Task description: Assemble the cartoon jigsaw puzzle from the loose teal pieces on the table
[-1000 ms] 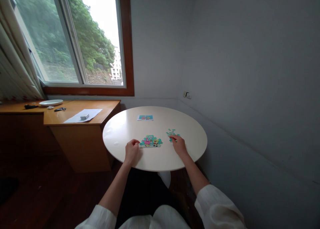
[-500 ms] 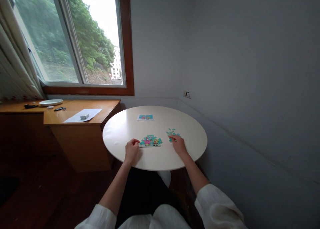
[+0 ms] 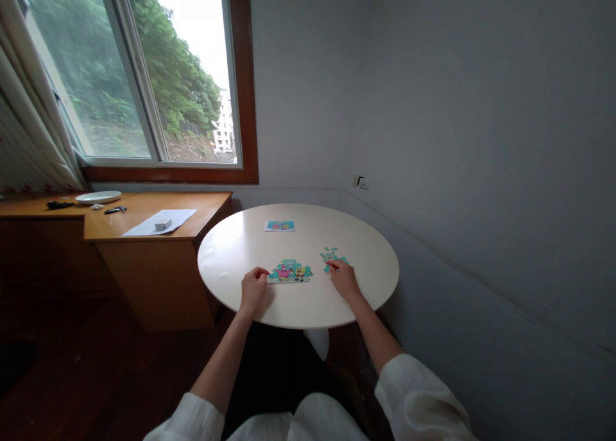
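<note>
A partly assembled cartoon jigsaw (image 3: 290,273) lies on the round white table (image 3: 240,242). My left hand (image 3: 253,289) rests at its left corner, fingers curled, thumb and forefinger pinching the puzzle's edge. My right hand (image 3: 343,277) lies on a small heap of loose teal puzzle pieces (image 3: 330,256) to the right, its fingers pinching at one piece. A small reference picture (image 3: 280,226) lies at the far side of the table.
A wooden desk (image 3: 149,235) stands left of the table under the window, carrying paper with a small box (image 3: 162,223), a white plate (image 3: 98,197) and small dark items. Grey walls close in behind and to the right; a wall socket (image 3: 360,183) sits low in the corner.
</note>
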`<state>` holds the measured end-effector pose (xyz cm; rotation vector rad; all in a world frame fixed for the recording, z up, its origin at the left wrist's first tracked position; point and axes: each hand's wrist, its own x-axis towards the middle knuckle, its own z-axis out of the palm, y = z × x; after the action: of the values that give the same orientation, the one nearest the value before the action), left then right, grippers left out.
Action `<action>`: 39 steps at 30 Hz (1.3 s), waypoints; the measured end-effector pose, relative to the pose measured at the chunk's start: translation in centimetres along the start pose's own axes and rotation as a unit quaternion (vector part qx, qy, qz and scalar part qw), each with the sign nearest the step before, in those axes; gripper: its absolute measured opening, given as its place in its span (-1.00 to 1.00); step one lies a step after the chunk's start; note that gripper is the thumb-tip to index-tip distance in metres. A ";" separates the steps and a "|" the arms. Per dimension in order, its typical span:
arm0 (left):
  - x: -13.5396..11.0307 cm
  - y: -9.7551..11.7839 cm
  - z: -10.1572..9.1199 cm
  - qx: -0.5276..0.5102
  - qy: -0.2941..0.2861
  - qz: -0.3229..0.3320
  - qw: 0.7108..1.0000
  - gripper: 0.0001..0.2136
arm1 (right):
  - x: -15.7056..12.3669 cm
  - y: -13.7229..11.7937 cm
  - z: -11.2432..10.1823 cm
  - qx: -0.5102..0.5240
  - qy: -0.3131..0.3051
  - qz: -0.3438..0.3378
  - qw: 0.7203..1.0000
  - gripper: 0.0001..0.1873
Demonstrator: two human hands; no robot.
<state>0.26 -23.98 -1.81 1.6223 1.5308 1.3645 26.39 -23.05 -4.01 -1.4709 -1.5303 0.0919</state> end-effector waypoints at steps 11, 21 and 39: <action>0.0 0.0 0.0 -0.001 -0.003 -0.003 1.000 -0.80 | 0.0 -0.2 0.2 0.016 -0.017 0.005 1.000 -0.72; -0.1 0.3 -0.1 0.002 -0.006 -0.007 1.000 -0.80 | 0.0 0.0 0.4 0.022 -0.019 -0.003 1.000 -0.70; -0.1 0.4 -0.2 0.003 -0.006 -0.008 1.000 -0.81 | 0.0 0.1 0.4 0.031 -0.035 -0.007 0.999 -0.73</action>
<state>0.26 -24.20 -1.43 1.6154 1.5382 1.3413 26.26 -22.80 -4.28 -1.4218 -1.5798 0.1833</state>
